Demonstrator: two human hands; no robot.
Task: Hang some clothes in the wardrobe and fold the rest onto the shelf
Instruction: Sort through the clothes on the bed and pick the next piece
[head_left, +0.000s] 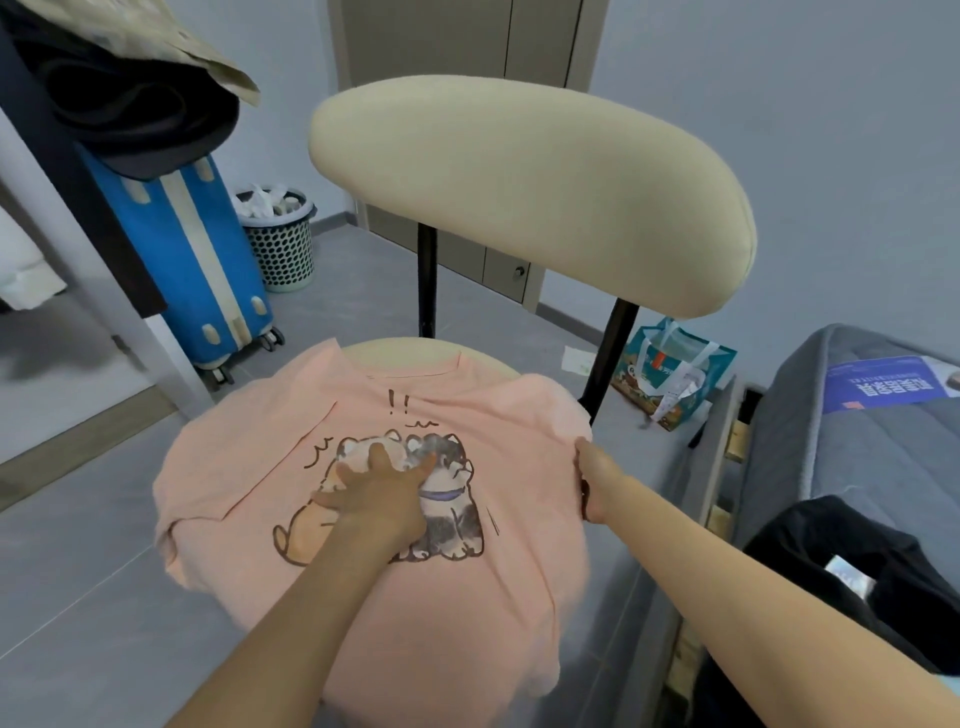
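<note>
Far to the left of the left hand (376, 496) and beyond it, dark clothes (140, 119) hang over a blue suitcase (195, 260), with a perforated bin (280, 244) just past the suitcase. The left hand lies flat, fingers spread and straight, pressing down on the cartoon print of 2 dogs at the middle of the pink T-shirt (363, 509). That shirt is spread front-up over the seat of the cream chair (530, 192), its left sleeve area folded inward, its hem draping off the near edge. At the shirt's right edge, the right hand (597, 480) pinches the fabric, fingers curled around the side seam. Beyond the right hand a printed bag (675, 374) stands on the floor. To its right lies a grey bed (857, 441) with a black garment (841, 561) on it.
</note>
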